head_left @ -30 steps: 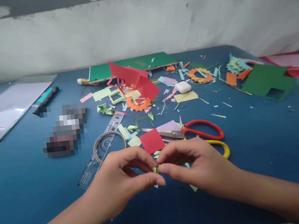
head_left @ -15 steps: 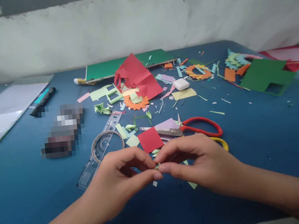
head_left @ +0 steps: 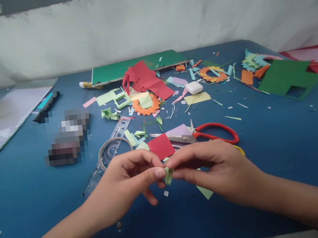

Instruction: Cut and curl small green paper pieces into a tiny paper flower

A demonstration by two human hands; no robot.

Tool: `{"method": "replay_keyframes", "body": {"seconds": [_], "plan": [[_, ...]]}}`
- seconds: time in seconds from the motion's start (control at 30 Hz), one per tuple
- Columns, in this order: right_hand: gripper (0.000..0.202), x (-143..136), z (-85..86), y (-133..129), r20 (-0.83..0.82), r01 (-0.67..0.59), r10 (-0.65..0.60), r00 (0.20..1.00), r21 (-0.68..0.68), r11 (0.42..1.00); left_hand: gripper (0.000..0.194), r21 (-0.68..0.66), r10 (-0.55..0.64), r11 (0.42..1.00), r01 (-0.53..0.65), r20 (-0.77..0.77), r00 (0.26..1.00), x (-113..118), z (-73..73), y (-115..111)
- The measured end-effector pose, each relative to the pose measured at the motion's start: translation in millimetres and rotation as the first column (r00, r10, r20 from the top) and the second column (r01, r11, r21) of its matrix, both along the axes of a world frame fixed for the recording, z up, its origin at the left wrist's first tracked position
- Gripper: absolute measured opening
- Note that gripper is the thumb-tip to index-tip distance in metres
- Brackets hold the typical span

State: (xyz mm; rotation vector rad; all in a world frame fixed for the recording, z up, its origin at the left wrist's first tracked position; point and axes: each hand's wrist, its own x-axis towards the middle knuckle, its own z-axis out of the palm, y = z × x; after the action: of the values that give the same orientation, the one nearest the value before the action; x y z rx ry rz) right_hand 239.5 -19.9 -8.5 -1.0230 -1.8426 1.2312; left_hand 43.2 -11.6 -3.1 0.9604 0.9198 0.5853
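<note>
A small folded light green paper piece point(head_left: 168, 176) is pinched between the fingertips of my left hand point(head_left: 131, 178) and my right hand point(head_left: 213, 166), low in the middle of the view. Just beyond the hands lies a red paper square point(head_left: 161, 146), with red-handled scissors point(head_left: 216, 126) to its right. A roll of tape point(head_left: 101, 154) rests on a clear ruler point(head_left: 121, 126) beyond my left hand. Partly under my right hand is a light green strip point(head_left: 205, 192).
Orange paper rings point(head_left: 146, 105), crumpled red paper point(head_left: 144, 77), a white case point(head_left: 194, 88) and many scraps lie farther back, before a green board point(head_left: 108, 73). Dark green paper point(head_left: 285, 77) is at right; a marker point(head_left: 46, 105) and white sheets point(head_left: 13, 111) are at left.
The green piece now shows more between my fingertips, its folds pointing down. My left hand's thumb has risen and its lower fingers have come into view beneath. The red paper at the back sits lower.
</note>
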Motion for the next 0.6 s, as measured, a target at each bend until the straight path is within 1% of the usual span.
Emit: {"method": "replay_keyframes", "body": {"seconds": [0.07, 0.17, 0.3, 0.4, 0.5, 0.6], "plan": [[0.012, -0.6, -0.1, -0.3, -0.019, 0.001, -0.002, 1.000, -0.051, 0.999, 0.006, 0.030, 0.010, 1.000, -0.009, -0.032, 0.999, 0.9, 0.6, -0.4], [0.009, -1.2, -1.6, -0.2, -0.041, 0.011, -0.016, 0.999, -0.108, 0.994, 0.003, 0.112, 0.032, 0.993, -0.019, -0.114, 0.993, 2.9, 1.1, -1.7], [0.003, -1.1, -4.2, 0.6, -0.016, 0.036, -0.038, 0.999, -0.111, 0.993, 0.007, 0.238, 0.059, 0.971, 0.002, -0.248, 0.967, 4.5, -0.7, -4.1], [0.003, -0.3, -5.7, 2.0, 0.025, 0.039, -0.037, 0.999, -0.110, 0.993, 0.009, 0.313, 0.067, 0.949, 0.041, -0.327, 0.943, 3.9, -2.9, -3.5], [0.004, 1.6, -7.3, 4.8, 0.112, -0.008, 0.021, 0.994, -0.117, 0.993, 0.011, 0.400, 0.096, 0.913, 0.078, -0.396, 0.913, 0.4, -4.3, 1.3], [0.005, 4.7, -9.7, 7.9, 0.239, -0.111, 0.134, 0.962, -0.107, 0.988, 0.017, 0.514, 0.188, 0.854, 0.073, -0.437, 0.880, -6.9, -4.1, 9.2]]}}
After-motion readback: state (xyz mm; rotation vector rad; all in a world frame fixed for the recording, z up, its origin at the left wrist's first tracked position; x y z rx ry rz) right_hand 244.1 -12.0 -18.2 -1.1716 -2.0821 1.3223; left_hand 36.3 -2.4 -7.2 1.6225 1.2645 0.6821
